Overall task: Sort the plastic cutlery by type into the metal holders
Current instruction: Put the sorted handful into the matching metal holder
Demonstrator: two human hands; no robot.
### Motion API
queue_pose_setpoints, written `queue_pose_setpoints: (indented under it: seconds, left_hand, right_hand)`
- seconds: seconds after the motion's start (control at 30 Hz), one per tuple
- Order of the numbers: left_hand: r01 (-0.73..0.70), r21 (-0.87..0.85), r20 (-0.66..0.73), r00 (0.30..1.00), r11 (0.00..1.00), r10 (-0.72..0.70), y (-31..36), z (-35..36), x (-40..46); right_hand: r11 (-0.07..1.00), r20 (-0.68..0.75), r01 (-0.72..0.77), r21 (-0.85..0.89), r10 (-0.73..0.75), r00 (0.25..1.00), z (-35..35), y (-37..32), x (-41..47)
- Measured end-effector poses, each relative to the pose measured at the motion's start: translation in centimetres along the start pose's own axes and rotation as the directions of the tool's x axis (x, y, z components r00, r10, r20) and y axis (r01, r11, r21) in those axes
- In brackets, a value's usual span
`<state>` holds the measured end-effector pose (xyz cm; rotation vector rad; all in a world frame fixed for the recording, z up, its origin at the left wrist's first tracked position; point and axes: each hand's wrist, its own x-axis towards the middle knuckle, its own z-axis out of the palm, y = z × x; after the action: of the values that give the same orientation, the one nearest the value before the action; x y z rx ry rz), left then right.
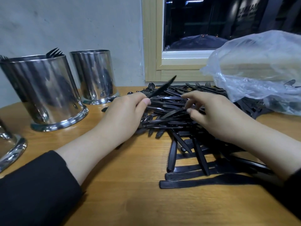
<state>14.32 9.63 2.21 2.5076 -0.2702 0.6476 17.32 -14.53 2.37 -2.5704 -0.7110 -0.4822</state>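
— What are the hands doing?

— The left hand pinches a black plastic knife, its blade angled up and away to the right. The right hand pinches another piece in the cutlery pile on the worktop.

— And the holders?

— To the left: the fork holder, and a second holder behind it, nearer the left hand.

Big messy pile of black plastic cutlery sprawled on the wood; 3 shiny metal holders stand left, forks poking out of 1.
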Motion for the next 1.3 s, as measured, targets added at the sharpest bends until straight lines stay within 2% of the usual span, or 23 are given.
queue_pose_setpoints:
  seconds: [0.1, 0.23, 0.6, 0.83, 1.07, 1.17, 1.3]
  left_hand:
    - [0.078, -0.053, -0.017, 0.997, 0.996, -0.079, -0.1, 0.0, 0.2]
    - [0.082, -0.105, -0.045, 0.995, 0.991, -0.087, 0.1, 0.0, 0.2]
    - [0.102, -0.224, 0.023, 0.995, 0.969, -0.099, 0.2, 0.2, 0.1]
    - [0.086, -0.225, 0.055, 0.996, 0.971, -0.076, 0.5, 0.3, -0.2]
    - [0.048, -0.222, -0.111, 0.991, 0.974, -0.074, 0.7, 0.1, -0.1]
    - [0.053, -0.238, -0.137, 0.987, 0.97, -0.087, 0.7, 0.0, 0.0]
    - [0.065, -0.284, -0.092, 0.991, 0.957, -0.095, 0.8, 0.0, -0.1]
  right_hand:
    - [0.992, 0.117, 0.037, -0.122, -0.023, 0.993, 0.4, 0.5, 0.0]
    - [0.99, 0.141, 0.039, -0.135, -0.019, 0.99, 0.6, 0.9, 0.3]
    - [1.0, 0.218, 0.004, -0.01, -0.001, 0.976, 0.6, 0.4, 0.0]
    - [0.996, 0.199, -0.049, 0.075, 0.033, 0.979, 0.8, -0.1, 0.1]
    - [0.998, 0.095, -0.006, 0.068, 0.0, 0.996, 1.4, 0.0, 0.2]
    - [0.997, -0.064, 0.08, 0.019, -0.078, 0.995, 1.5, 0.2, 0.4]
    - [0.979, -0.232, 0.203, -0.028, -0.204, 0.951, 1.2, 0.1, 0.5]
